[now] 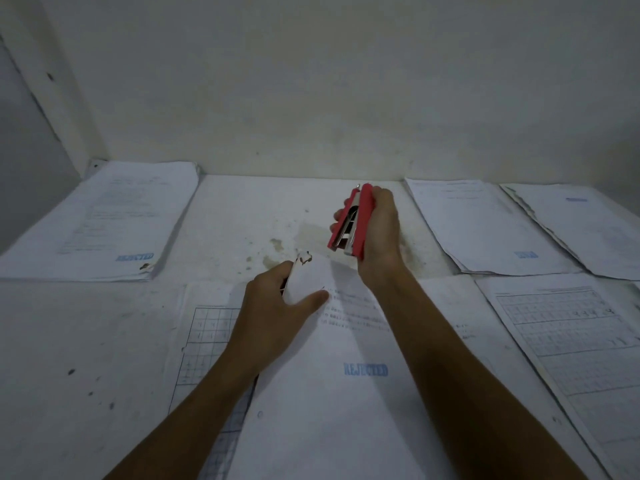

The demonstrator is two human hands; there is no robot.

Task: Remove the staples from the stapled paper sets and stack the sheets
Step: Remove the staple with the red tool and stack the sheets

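A paper set (339, 393) stamped REJECTED lies in front of me, its far corner lifted and torn with rusty marks. My left hand (277, 306) pinches that raised corner, thumb on top of the sheet. My right hand (377, 230) grips a red stapler (351, 221) upright above the table, just beyond the corner and not touching the paper. Under the set lies a gridded sheet (207, 337).
A thick paper pile (104, 220) sits at the far left. Two more piles (485, 226) (588, 223) lie at the far right, and a table-printed set (571, 341) at the near right. The white table (256, 216) is stained in the middle. A wall stands close behind.
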